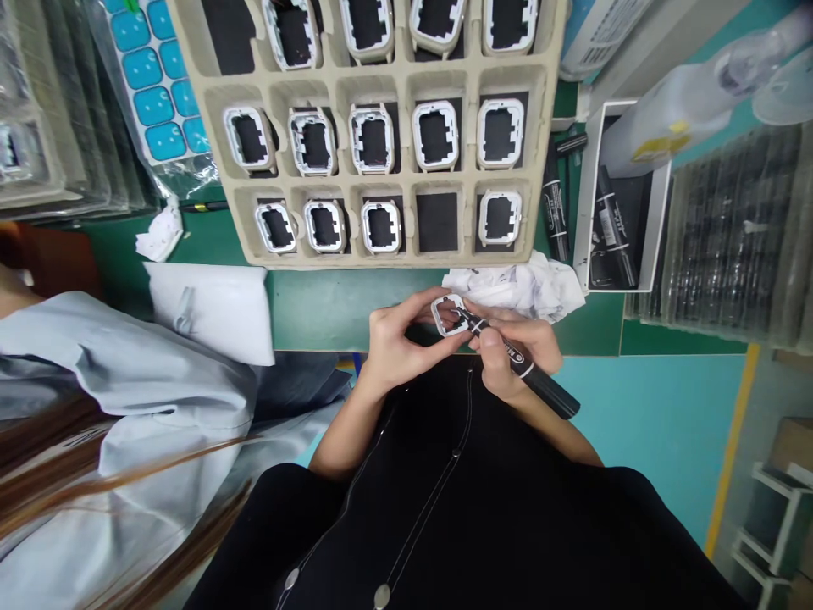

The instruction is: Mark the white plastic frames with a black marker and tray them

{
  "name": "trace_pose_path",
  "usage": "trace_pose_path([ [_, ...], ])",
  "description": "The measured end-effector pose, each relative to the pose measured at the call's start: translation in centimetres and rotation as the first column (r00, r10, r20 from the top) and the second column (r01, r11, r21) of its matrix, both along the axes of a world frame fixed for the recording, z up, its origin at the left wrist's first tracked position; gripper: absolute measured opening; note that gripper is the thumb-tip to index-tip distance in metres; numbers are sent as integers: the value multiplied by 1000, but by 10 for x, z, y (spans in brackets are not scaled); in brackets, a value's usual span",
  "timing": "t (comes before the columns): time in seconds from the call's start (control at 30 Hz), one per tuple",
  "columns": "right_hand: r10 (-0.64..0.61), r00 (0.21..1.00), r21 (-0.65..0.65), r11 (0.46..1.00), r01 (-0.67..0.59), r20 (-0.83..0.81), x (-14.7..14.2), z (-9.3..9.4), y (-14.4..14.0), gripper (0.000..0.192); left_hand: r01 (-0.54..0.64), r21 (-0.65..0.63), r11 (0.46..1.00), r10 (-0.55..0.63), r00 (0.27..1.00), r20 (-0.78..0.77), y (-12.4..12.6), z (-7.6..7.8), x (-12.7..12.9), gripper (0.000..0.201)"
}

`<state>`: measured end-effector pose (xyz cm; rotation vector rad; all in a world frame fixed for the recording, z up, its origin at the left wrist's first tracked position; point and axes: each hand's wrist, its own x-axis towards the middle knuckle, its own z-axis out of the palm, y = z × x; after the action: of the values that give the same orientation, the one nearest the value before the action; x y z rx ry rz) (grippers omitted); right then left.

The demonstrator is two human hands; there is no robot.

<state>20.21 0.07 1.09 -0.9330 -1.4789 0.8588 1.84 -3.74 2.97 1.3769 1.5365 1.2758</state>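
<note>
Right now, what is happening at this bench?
A person holds a white frame in the left hand and touches a black marker to its edge with the right hand. Above the hands, a pulp tray holds more frames in its cells; one cell in the near row shows only its black pad. Crumpled paper lies beside the hands.

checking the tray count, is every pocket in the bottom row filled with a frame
No, the fourth pocket in the bottom row of the tray shows only its dark pad, with no white frame.
</note>
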Motion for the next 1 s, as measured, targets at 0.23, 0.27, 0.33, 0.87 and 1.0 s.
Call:
trace_pose_path([
  [0.23, 27, 998, 12, 1000, -27, -49, 2, -1, 0, 18, 44, 89, 995, -43, 999, -12, 2, -5, -3, 50],
  [0.27, 22, 998, 17, 1000, -21, -54, 1, -2, 1, 18, 43, 97, 994, -42, 999, -11, 2, -5, -3, 48],
  [0.33, 16, 997, 48, 999, -13, -69, -1, -4, 2, 18, 40, 113, 993, -41, 999, 1, 2, -5, -3, 46],
  [0.87, 37, 993, 51, 998, -43, 110, -2, 16, 7, 15, 32, 92, 995, -19, 990, -142, 0, -4, -3, 61],
  [1.0, 46, 993, 74, 996, -54, 104, -2, 19, 8, 18, 38, 98, 994, -24, 990, -135, 0, -3, -3, 59],
])
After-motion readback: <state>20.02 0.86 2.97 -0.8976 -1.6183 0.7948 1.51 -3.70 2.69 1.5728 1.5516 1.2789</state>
